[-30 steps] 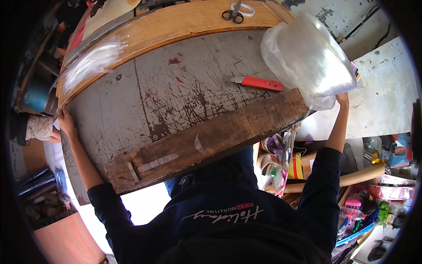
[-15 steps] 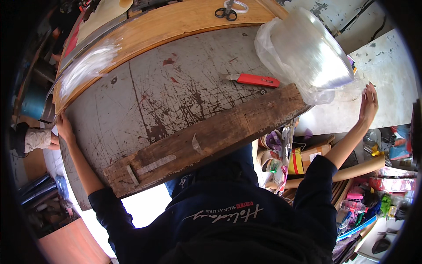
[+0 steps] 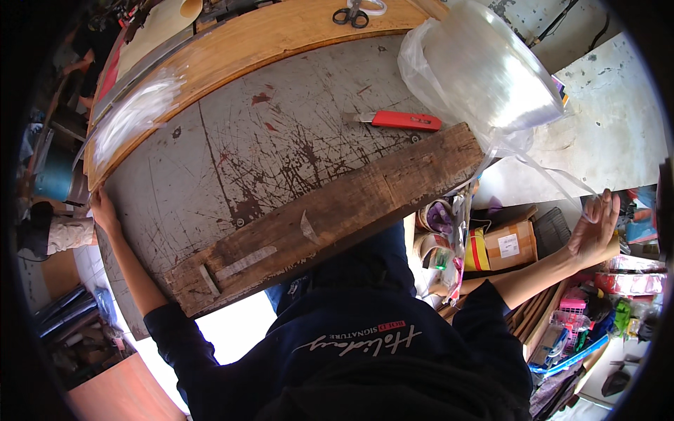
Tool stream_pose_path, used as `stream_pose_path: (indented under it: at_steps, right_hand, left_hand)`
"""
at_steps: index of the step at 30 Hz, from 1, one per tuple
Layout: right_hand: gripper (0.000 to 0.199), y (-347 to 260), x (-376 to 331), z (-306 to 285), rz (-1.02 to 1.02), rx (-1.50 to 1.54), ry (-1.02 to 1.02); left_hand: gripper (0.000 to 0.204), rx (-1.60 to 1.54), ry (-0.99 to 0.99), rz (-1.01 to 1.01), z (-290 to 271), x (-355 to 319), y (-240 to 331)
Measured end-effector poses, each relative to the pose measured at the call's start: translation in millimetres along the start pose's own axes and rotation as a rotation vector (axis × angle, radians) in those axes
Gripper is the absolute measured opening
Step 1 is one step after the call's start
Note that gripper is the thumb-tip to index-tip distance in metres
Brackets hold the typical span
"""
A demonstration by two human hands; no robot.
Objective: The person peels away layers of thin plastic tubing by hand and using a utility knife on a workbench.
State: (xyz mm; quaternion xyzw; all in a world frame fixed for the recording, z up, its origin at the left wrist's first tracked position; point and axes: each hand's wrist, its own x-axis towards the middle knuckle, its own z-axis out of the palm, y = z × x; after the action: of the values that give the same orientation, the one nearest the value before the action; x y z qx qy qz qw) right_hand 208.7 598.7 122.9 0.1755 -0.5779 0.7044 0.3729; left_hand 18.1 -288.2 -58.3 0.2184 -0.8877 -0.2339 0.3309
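My left hand (image 3: 104,211) is at the left edge of the scratched grey table (image 3: 210,161), fingers closed by the corner of a wooden board (image 3: 281,49); what they grip, if anything, is too small to make out. Off the table's right side, my right hand (image 3: 594,228) pinches a clear plastic strip (image 3: 551,172). That strip runs back to a big roll of clear plastic film (image 3: 491,67), partly covered by a crumpled plastic bag (image 3: 415,67). A red box cutter (image 3: 406,120), blade out, lies on the table. Nearer me, a worn wooden plank (image 3: 351,205) lies along the front edge.
Black-handled scissors (image 3: 352,15) and a white tape ring (image 3: 372,7) rest on the board. A pile of clear plastic strips (image 3: 137,112) lies at its left. Below right stand a cardboard box (image 3: 511,245) and assorted goods. Another person's arm (image 3: 77,67) shows far left.
My right hand has moved down and nearer to me, its fingers curling in, and the plastic strip now slants down from the roll. My left hand stays at the table edge.
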Motion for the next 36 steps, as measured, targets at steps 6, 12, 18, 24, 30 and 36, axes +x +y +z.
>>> stream_pose_path:
  at_steps: [6,12,18,24,30,36]
  right_hand:
    - [0.031,-9,-22,25,-0.396,-0.061,0.131]
    - [0.024,-21,-22,55,-0.752,-0.187,0.281]
    - [0.009,-51,-28,59,-1.255,-0.648,0.539]
    - [0.011,-88,-60,21,-1.293,-1.029,1.134]
    - [0.02,-89,-146,-100,-0.811,-1.924,1.53]
    - [0.045,8,-244,-127,1.731,-1.207,0.666]
  left_hand:
    - [0.036,-0.008,0.004,0.036,2,2,-7]
    - [0.035,-0.04,-0.004,-0.002,3,7,-17]
    - [0.035,0.017,-0.009,0.055,2,2,-11]
    - [0.034,-0.055,-0.043,0.061,0,3,-14]
    - [0.033,-0.039,-0.052,0.028,-1,-1,-14]
    - [0.033,0.007,-0.07,0.087,1,6,-28]
